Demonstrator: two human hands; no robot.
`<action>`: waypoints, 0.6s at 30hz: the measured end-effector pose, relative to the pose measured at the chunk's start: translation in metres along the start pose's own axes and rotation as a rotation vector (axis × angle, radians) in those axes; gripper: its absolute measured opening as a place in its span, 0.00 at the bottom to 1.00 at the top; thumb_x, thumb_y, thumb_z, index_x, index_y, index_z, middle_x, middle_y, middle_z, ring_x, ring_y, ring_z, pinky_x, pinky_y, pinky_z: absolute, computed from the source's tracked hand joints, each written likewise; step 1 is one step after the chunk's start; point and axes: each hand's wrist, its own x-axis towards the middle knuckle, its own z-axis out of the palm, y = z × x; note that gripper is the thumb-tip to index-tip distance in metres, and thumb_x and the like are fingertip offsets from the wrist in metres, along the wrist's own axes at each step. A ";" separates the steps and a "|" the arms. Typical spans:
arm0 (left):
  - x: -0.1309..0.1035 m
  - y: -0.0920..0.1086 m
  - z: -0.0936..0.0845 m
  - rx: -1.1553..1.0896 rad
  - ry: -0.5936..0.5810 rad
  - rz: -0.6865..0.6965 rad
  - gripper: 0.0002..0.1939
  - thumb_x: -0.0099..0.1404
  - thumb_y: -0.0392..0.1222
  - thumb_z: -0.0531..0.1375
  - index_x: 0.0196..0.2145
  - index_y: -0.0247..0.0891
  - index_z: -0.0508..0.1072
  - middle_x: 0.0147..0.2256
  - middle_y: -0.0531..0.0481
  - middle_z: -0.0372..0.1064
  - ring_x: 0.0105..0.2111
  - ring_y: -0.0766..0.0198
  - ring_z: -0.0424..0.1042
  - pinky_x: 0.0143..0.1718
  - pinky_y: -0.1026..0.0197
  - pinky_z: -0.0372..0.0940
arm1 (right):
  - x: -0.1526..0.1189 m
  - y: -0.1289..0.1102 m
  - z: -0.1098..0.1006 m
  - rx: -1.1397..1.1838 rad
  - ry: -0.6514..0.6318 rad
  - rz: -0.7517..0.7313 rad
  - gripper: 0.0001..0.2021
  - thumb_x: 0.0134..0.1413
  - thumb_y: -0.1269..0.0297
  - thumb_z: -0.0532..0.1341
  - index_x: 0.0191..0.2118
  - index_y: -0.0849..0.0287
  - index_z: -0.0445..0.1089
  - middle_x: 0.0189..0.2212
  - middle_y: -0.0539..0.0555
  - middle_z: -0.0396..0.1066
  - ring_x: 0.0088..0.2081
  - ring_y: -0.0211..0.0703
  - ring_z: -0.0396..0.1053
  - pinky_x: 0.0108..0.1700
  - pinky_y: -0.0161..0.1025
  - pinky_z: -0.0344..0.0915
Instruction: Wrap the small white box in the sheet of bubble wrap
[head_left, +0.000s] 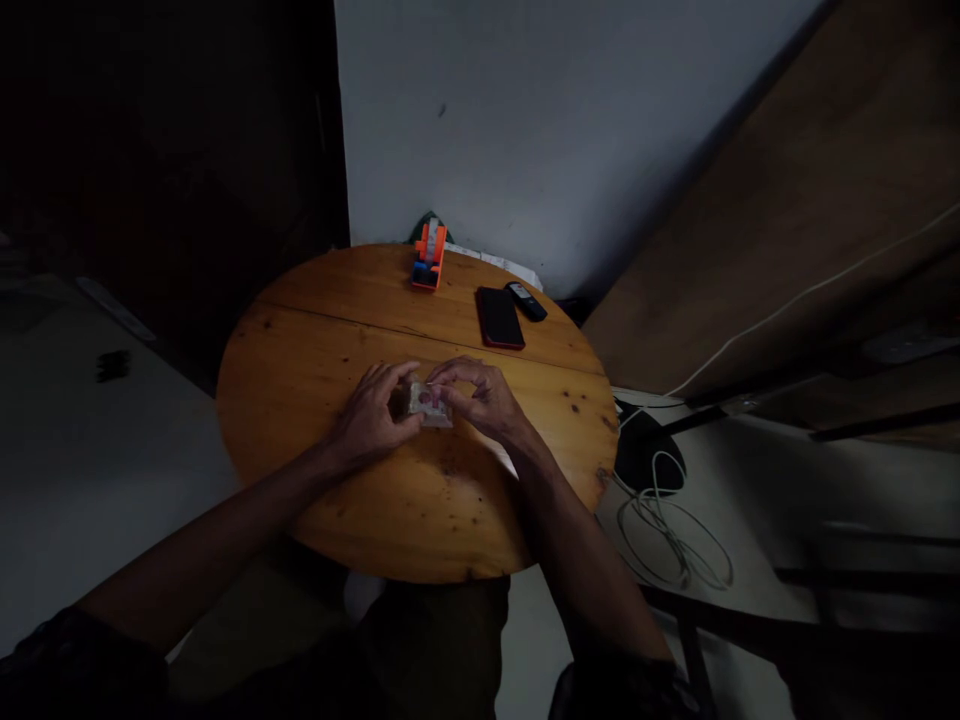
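Note:
On the round wooden table (pixel 315 370) sits a small, clear-looking box (pixel 433 408) with pinkish-red marks on it. My left hand (pixel 375 408) grips its left side, thumb at the near edge and fingers at the far edge. From the right, my right hand (pixel 480 398) reaches over the box with thumb and fingertips drawn together at its top. Whatever those fingertips pinch, if anything, is too small and dark to make out. The box's contents cannot be told.
Toward the back of the table stands an orange tape dispenser (pixel 430 258). A dark phone with a red edge (pixel 500 318) lies beside a small black handset (pixel 526 301). A white wall rises behind. Coiled pale cable (pixel 667 540) lies on the floor at right.

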 end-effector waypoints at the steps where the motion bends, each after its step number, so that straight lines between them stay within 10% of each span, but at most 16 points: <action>1: 0.000 0.000 0.000 0.001 0.003 0.002 0.29 0.55 0.37 0.63 0.56 0.38 0.67 0.45 0.45 0.72 0.47 0.53 0.71 0.50 0.51 0.68 | 0.000 0.000 0.000 -0.010 -0.018 -0.015 0.11 0.59 0.54 0.64 0.30 0.54 0.77 0.30 0.52 0.77 0.37 0.45 0.74 0.46 0.43 0.66; 18: 0.001 0.000 0.002 -0.071 0.026 0.048 0.12 0.56 0.33 0.63 0.40 0.41 0.75 0.46 0.46 0.68 0.49 0.56 0.71 0.52 0.51 0.68 | -0.002 -0.004 -0.007 -0.176 -0.137 -0.056 0.04 0.58 0.65 0.66 0.34 0.53 0.79 0.38 0.52 0.79 0.47 0.49 0.73 0.56 0.52 0.61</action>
